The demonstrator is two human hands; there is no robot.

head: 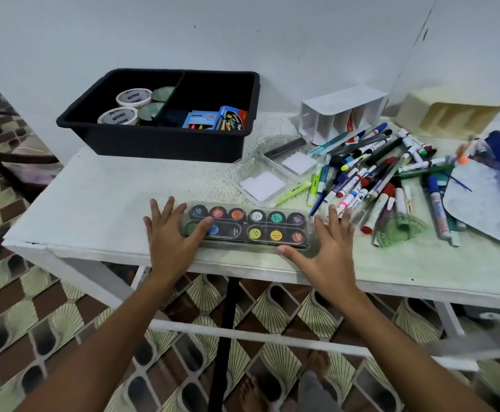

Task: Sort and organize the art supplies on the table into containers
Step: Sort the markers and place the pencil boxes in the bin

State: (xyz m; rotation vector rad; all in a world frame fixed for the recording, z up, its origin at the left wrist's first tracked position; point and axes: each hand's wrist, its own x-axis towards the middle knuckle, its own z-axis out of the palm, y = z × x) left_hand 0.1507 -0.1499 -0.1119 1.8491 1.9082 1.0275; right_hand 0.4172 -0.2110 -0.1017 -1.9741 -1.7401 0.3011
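Flanking paint set (247, 226) | both hands spread flat | marker pile (373, 176) beside right hand (329, 251)

clear paint set (247, 226) flat, table's (100, 203) near edge

Bare tabletop (100, 197) is seen left of the paint set (247, 226) and up to the black bin (165, 114) — an open lane. The right side is blocked by a heap of markers (376, 171), touched by the palette (486, 200). Behind the set, passage is narrowed by two clear trays (275, 173); the bin's right compartment is half unfilled.
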